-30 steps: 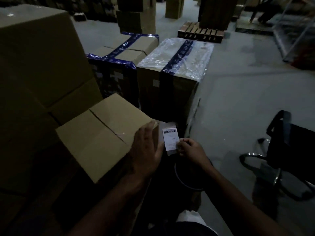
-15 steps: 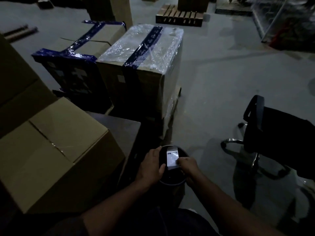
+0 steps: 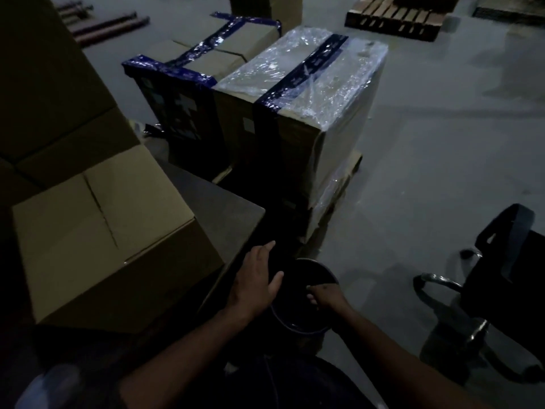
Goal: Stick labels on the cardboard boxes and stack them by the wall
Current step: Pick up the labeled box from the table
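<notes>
Setting: dim warehouse floor (image 3: pixel 442 149) of grey concrete is stretching away, with a dark desk (image 3: pixel 218 208) standing at the near left.
Task box: a plain cardboard box (image 3: pixel 106 231) is sitting on the desk, its bulk toward the left edge and its near right corner close to the desk's front edge; its top flaps are meeting at a seam, and no label is showing on the faces in view.
Stack behind: more cardboard boxes (image 3: pixel 50 93) are rising at the far left, just behind the task box.
Left hand: the left hand (image 3: pixel 258 278) is hovering just off the desk's right front corner, fingers straight and spread, holding nothing.
Right hand: the right hand (image 3: pixel 324 295) is reaching down over a round dark bin (image 3: pixel 303 293) on the floor beside the desk, fingers curled downward; whether anything is pinched in them cannot be told in this light.
Label: none is showing anywhere in view.
Progress: judging by the bare faces, this box is looking unlabelled or labelled on a hidden side; carrying it to the wall stack is still waiting.
Further out: a box wrapped in clear film (image 3: pixel 306 93) with blue tape and a blue-taped box (image 3: pixel 203 63) are standing beyond the desk, a wooden pallet (image 3: pixel 395 19) farther back, and an office chair (image 3: pixel 507 278) at the right.
</notes>
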A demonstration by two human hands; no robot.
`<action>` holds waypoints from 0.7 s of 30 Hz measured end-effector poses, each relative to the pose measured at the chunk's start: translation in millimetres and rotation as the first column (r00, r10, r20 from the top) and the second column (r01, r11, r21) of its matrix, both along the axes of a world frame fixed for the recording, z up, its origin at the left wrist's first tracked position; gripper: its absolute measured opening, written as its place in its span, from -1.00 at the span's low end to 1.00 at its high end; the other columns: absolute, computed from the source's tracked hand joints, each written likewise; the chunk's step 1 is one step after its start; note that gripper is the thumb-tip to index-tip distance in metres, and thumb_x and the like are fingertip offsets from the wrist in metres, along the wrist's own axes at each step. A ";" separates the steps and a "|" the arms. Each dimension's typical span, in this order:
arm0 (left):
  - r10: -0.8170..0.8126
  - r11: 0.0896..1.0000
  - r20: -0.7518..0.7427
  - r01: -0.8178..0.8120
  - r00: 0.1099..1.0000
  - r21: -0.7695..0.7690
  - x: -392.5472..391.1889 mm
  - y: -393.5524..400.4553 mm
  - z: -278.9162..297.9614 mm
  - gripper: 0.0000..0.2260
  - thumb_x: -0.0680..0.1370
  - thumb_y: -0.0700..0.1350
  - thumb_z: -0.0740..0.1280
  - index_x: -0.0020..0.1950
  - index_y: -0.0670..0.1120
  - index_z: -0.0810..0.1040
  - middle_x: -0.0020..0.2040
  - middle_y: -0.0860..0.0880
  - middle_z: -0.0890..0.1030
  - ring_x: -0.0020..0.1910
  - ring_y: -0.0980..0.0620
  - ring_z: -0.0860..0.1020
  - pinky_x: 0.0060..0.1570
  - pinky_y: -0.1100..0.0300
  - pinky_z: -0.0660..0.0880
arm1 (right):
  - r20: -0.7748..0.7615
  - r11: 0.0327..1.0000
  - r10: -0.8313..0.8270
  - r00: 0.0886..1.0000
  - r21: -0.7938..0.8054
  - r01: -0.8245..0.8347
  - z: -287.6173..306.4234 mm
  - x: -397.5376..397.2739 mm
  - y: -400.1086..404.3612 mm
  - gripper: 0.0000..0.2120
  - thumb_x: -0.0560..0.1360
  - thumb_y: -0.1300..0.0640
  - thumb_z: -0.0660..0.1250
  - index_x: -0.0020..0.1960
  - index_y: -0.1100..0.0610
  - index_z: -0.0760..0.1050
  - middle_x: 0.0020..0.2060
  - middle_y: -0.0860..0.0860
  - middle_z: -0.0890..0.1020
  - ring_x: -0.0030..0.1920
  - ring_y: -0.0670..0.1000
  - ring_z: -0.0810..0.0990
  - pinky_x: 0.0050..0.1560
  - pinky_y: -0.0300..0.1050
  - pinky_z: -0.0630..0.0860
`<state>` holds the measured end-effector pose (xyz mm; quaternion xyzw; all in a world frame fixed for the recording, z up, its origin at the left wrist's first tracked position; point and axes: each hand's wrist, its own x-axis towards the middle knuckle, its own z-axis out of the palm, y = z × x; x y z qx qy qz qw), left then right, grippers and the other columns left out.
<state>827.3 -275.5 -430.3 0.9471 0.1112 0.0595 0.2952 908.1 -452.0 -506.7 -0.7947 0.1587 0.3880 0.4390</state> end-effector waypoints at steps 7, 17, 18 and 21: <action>0.141 0.988 0.249 -0.151 0.958 0.019 -5.2 19.1 53.5 -0.44 0.58 0.07 0.27 0.55 -0.07 0.28 0.36 -0.07 0.42 0.32 -0.06 0.43 0.28 0.03 0.44 | 0.520 0.890 0.255 0.815 0.204 -0.408 106.2 20.0 78.9 -0.96 0.53 0.19 0.39 -0.07 0.07 0.59 -0.21 -0.10 0.62 -0.18 -0.17 0.58 -0.13 -0.34 0.43; 0.491 0.821 0.493 -0.571 0.718 0.013 -49.5 86.9 123.4 -0.50 0.55 0.04 0.33 0.44 -0.15 0.41 0.33 -0.11 0.46 0.33 -0.02 0.41 0.31 0.18 0.36 | 0.852 0.660 0.280 0.442 0.164 -0.733 204.5 6.8 194.0 -0.75 0.54 0.00 0.36 0.20 0.01 0.52 0.10 -0.06 0.57 0.13 -0.09 0.52 0.07 -0.17 0.50; 0.536 0.791 0.475 -0.611 0.698 0.006 -56.5 97.0 123.6 -0.49 0.55 0.08 0.32 0.43 -0.14 0.41 0.33 -0.10 0.45 0.33 -0.01 0.40 0.29 0.17 0.37 | 0.869 0.639 0.317 0.380 0.100 -0.762 205.8 4.9 203.0 -0.71 0.54 -0.01 0.36 0.24 0.02 0.51 0.15 -0.04 0.53 0.20 -0.06 0.47 0.11 -0.18 0.44; 0.675 0.676 0.395 -0.737 0.623 0.007 -78.7 124.6 121.5 -0.49 0.53 0.08 0.38 0.41 -0.12 0.43 0.36 -0.12 0.41 0.35 -0.06 0.38 0.27 0.10 0.38 | 0.865 0.584 0.449 0.223 -0.095 -0.806 198.6 -2.2 227.2 -0.60 0.53 -0.07 0.35 0.33 0.02 0.47 0.34 0.02 0.43 0.38 0.00 0.31 0.24 -0.19 0.29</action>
